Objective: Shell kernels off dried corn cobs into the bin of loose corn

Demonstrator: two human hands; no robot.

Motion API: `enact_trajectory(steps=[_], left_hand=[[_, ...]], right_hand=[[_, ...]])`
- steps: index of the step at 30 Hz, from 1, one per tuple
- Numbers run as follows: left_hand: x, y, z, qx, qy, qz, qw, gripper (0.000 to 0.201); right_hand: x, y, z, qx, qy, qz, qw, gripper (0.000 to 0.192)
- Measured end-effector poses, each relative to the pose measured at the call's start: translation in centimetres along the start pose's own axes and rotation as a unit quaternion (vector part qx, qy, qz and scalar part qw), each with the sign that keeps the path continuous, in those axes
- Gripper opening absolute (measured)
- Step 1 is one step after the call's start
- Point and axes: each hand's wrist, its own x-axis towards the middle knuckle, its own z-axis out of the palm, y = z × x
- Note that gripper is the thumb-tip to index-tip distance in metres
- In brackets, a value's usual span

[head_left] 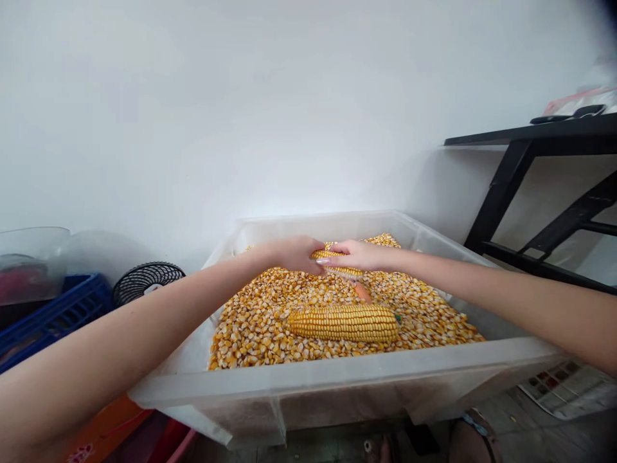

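While both hands clamp 1 cob (336, 262) near the bin's (337, 373) far edge, left hand (295, 253) and right hand (359, 255) grip opposite ends, its long axis running left-right between them.

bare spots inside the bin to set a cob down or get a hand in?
Inside the bin, bare floor shows only along the left wall, beside the loose kernels. The kernel bed left of the whole cob is open too. Crowded: the far middle, where the left hand and right hand grip a second cob.
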Motion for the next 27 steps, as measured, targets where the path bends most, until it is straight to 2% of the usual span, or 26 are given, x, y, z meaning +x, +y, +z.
enact_trajectory(steps=[5,8,11,13,16,19,21,27], left_hand=[[0.6,0.3,1.2,0.096,0.029,-0.029,0.995,0.042],[0.8,0.3,0.9,0.113,0.045,-0.042,0.992,0.042],[0.8,0.6,0.5,0.12,0.057,-0.057,0.989,0.044],[0.7,0.8,0.4,0.126,0.053,-0.06,0.989,0.044],[0.6,0.7,0.5,0.137,0.042,-0.051,0.988,0.042],[0.5,0.2,0.6,0.14,0.029,-0.048,0.989,0.04],[0.6,-0.1,0.6,0.14,0.03,-0.052,0.988,0.039],[0.7,-0.4,0.0,0.152,0.058,-0.06,0.985,0.037]], right_hand=[[0.2,-0.1,0.5,-0.07,0.046,-0.015,0.996,0.058],[0.3,-0.6,0.6,-0.14,0.1,0.027,0.985,0.063],[0.2,-0.9,0.6,-0.198,0.142,0.039,0.969,0.061],[0.1,-0.8,0.5,-0.193,0.129,0.031,0.972,0.063],[-0.3,-0.4,0.0,-0.112,0.039,-0.015,0.993,0.073],[-0.4,0.1,-0.5,-0.029,-0.041,-0.055,0.997,0.062],[-0.4,0.1,-0.8,-0.026,-0.038,-0.058,0.997,0.058],[0.0,-0.8,-0.6,-0.116,0.062,-0.003,0.991,0.073]])
